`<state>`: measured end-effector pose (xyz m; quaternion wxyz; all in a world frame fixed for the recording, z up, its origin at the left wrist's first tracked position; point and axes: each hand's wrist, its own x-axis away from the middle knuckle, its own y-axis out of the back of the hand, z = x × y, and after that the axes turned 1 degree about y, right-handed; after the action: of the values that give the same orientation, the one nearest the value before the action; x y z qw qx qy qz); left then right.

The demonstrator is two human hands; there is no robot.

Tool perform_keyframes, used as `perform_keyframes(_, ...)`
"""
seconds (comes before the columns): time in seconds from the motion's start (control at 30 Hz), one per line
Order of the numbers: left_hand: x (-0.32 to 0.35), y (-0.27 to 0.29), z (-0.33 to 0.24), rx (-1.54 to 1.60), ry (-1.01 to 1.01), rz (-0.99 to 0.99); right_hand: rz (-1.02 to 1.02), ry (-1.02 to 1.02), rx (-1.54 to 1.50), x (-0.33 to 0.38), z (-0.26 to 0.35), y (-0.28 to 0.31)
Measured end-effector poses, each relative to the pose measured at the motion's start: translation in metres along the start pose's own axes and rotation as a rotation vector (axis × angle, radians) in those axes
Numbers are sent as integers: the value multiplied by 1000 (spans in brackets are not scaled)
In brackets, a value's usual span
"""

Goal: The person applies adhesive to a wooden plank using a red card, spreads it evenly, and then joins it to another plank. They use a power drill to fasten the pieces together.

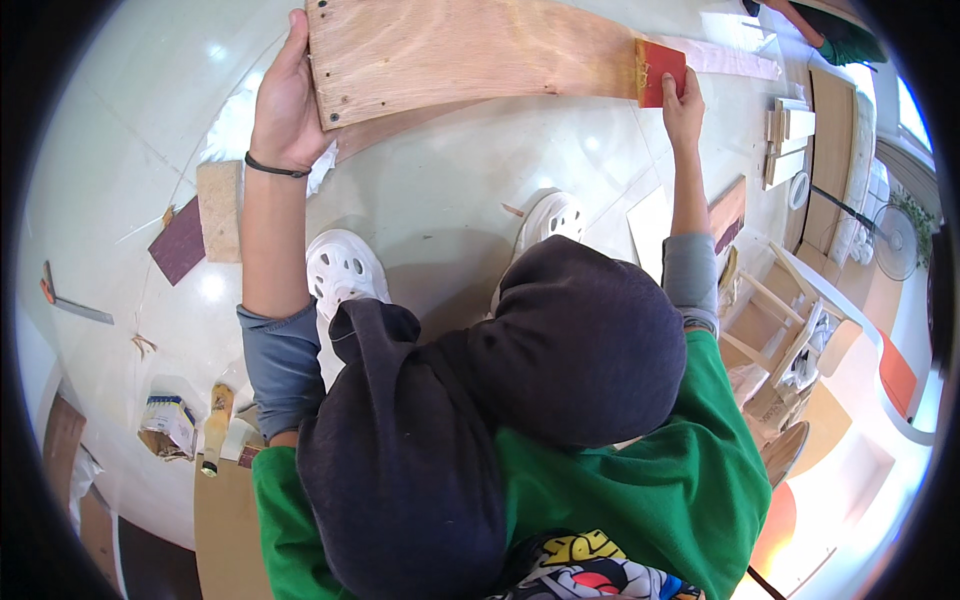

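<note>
A long plywood board (pixel 470 45) stretches across the top of the head view, with dark screw heads along its left end. My left hand (pixel 284 110) grips that left end, thumb up along the edge and the other fingers hidden behind the board. In my right hand (pixel 684 112) is a red sheet of sandpaper (pixel 660 70) with gold markings. Its fingers press the sheet flat on the board's face near the right end. Beneath the board, a second strip of wood (pixel 400 128) shows in part.
On the floor at left lie a handsaw (pixel 80 308), a maroon panel (pixel 178 242), a wood block (pixel 220 212), a small box (pixel 168 428) and a yellowish bottle (pixel 216 430). A wooden frame (pixel 765 310) and a fan (pixel 895 240) stand at right. Another person's sleeve (pixel 845 40) shows at upper right.
</note>
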<state>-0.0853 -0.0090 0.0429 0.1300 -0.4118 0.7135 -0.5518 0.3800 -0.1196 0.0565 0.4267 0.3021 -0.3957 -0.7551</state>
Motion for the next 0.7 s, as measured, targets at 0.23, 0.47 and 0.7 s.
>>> perform_keyframes(0.23,10,-23,5,-38,-45,-90,3,24,-48,4,25,1)
perform_keyframes(0.47,23,-69,13,14,-105,-91,34,58,-94,13,60,8)
perform_keyframes(0.7,26,-82,15,81,-100,-28,55,98,-106,22,87,11)
